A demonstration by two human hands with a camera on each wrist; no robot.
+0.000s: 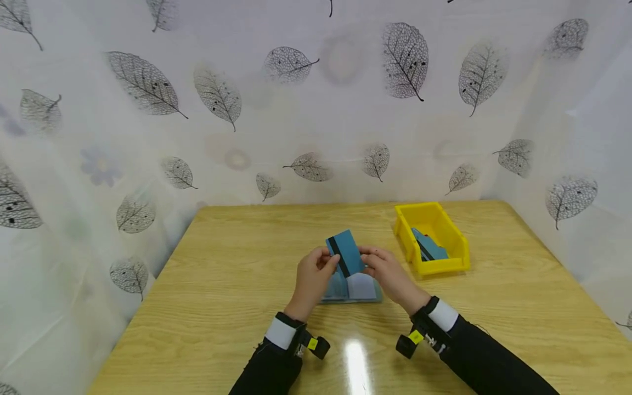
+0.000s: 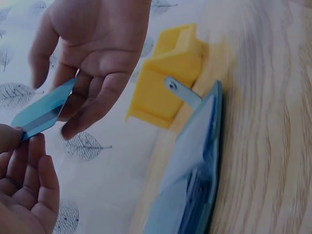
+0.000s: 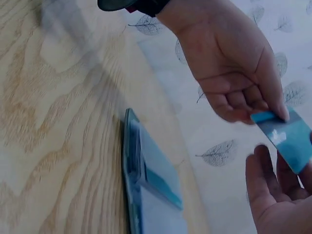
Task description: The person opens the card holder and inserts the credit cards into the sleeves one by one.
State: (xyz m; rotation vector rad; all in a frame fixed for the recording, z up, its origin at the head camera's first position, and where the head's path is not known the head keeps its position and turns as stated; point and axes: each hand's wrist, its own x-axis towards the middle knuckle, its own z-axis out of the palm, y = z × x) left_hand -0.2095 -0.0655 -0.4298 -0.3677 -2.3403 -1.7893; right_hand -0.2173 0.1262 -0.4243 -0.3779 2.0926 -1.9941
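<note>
A blue card (image 1: 348, 252) with a black stripe is raised above the table. My left hand (image 1: 313, 274) pinches it between thumb and fingers, clearly seen in the right wrist view. My right hand (image 1: 390, 274) is at the card's other side, fingertips touching its edge; in the left wrist view its thumb stands apart from the card. Beneath the hands, an opened blue-green wallet (image 1: 364, 289) lies on the table, with pale pockets inside. A snap strap (image 2: 183, 91) sticks out from the wallet in the left wrist view.
A yellow bin (image 1: 459, 241) stands at the back right of the wooden table (image 1: 237, 263). Inside it lie blue striped cards (image 1: 430, 247). A leaf-patterned sheet (image 1: 316, 126) hangs behind and at both sides.
</note>
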